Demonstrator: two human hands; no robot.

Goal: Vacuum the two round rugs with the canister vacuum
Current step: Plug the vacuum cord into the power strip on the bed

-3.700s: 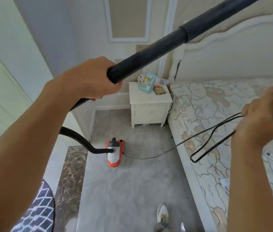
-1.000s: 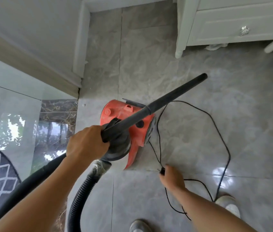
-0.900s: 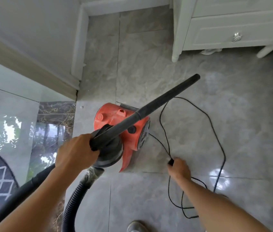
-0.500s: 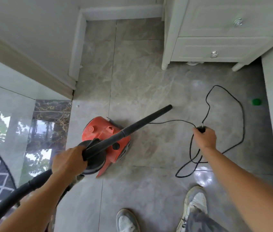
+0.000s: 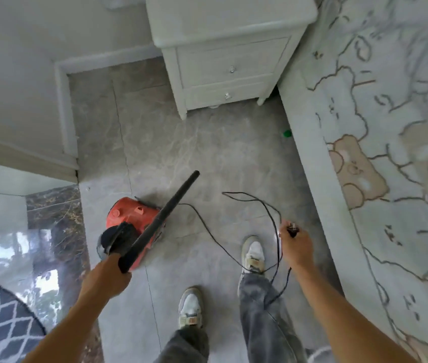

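Grips the near end of the black vacuum wand [image 5: 160, 221] in the left hand [image 5: 105, 280], with the fingers curled fully round it. Points the wand up and away from that hand, across the red canister vacuum [image 5: 129, 216] set on the grey tile floor [image 5: 181, 153] just beyond the left knuckles. Pinches the black plug [image 5: 293, 230] of the power cord [image 5: 207, 227] in the right hand [image 5: 296, 248], curled closed on it. Trails the cord in loops from that hand: one beyond the fingers, another down past the wrist and by the right shoe [image 5: 253, 254], then off leftward to the canister.

Has risen since half a second ago: looks down from higher now, with the left shoe [image 5: 190, 307] and the jeans [image 5: 260, 310] in view beneath the arms. Has drawn the right hand back from the floor toward the body, with the plug now plain above the fingers. Keeps the same grip on the wand.

Shows one round rug [image 5: 0, 323], dark with a white lattice, left of and below the left forearm, apart from the canister. Takes in a white nightstand [image 5: 228, 61] far beyond both hands, a patterned bed [image 5: 391, 153] right of the right hand, and a small green cap [image 5: 287, 133] on the floor beyond that hand, by the bed's edge.
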